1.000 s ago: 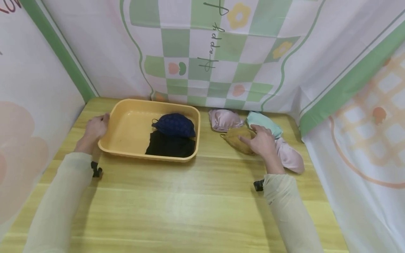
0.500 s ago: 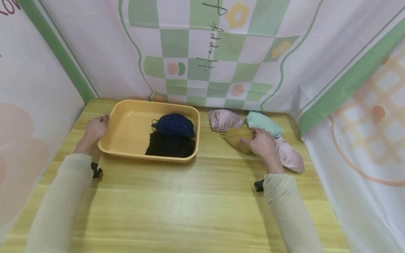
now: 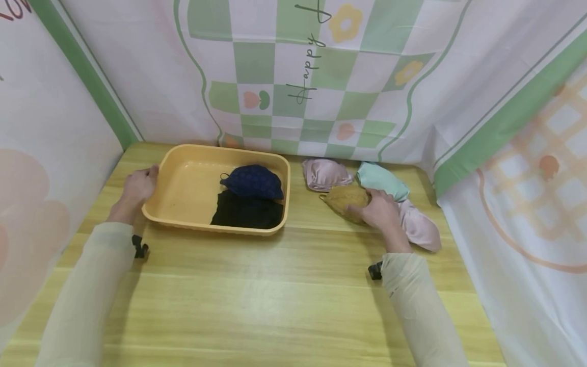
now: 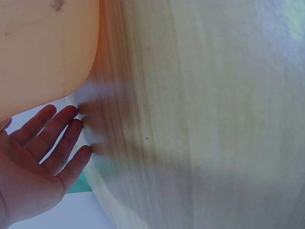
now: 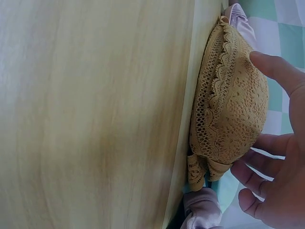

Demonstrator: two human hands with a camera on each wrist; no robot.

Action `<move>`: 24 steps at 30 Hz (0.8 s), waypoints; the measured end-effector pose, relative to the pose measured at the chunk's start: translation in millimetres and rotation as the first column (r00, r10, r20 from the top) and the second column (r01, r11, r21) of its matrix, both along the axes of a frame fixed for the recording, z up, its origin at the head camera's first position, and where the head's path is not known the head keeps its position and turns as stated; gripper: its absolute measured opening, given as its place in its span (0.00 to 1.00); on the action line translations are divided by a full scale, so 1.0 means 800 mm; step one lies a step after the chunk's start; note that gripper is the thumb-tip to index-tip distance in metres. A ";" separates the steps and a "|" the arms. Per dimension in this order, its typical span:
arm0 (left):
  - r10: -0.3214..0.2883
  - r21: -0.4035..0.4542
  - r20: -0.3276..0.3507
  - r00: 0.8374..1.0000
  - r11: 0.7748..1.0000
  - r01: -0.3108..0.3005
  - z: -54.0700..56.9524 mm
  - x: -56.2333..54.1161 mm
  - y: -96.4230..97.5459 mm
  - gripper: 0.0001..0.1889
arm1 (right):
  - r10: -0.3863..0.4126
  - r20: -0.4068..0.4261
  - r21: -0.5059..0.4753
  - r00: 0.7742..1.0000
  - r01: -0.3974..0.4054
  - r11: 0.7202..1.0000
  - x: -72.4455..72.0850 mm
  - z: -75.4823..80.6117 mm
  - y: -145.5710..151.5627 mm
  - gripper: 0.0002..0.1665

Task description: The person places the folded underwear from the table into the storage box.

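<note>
Thumb and fingers of right hand [image 3: 379, 210] pinch mustard lace bra [image 3: 341, 200] from either side; bra on wooden table [image 3: 257, 295], right of yellow tray [image 3: 215, 228]. Left hand [image 3: 138, 185], fingers extended and slightly apart, at tray's left end. Around bra: pink bundle [image 3: 326, 174] far left, mint bundle [image 3: 382, 179] far right, pale-pink piece [image 3: 418, 227] right. Navy bra [image 3: 253, 181] far, black cloth [image 3: 247, 210] near, inside tray's right half. Far curtain [image 3: 252, 61]: "Happy", sideways. Far-left lettering [image 3: 14, 9] cut off.

Left grip [image 3: 139, 186], fingers [image 4: 52, 132] spread; right grip [image 3: 379, 209], thumb [image 5: 276, 70] opposing curled fingers.
</note>
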State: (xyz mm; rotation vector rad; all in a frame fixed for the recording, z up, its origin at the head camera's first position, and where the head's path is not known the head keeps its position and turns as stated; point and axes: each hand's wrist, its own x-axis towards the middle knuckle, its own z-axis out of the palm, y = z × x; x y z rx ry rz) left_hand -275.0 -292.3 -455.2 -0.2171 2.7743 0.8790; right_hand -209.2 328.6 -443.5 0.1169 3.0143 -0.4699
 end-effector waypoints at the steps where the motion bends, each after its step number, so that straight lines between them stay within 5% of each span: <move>1: 0.000 -0.001 -0.002 1.000 1.000 0.000 0.000 0.000 0.000 0.46 | -0.001 0.004 0.002 1.000 0.001 1.000 0.000 0.000 0.000 0.61; 14: 0.013 0.013 0.001 1.000 1.000 -0.013 -0.002 -0.001 0.002 0.45 | -0.012 0.062 0.037 0.998 0.010 0.999 -0.001 -0.008 -0.002 0.67; 24: 0.011 0.010 -0.008 1.000 1.000 -0.011 -0.004 -0.004 -0.002 0.45 | 0.008 0.019 0.016 1.000 -0.009 1.000 0.001 -0.014 -0.005 0.63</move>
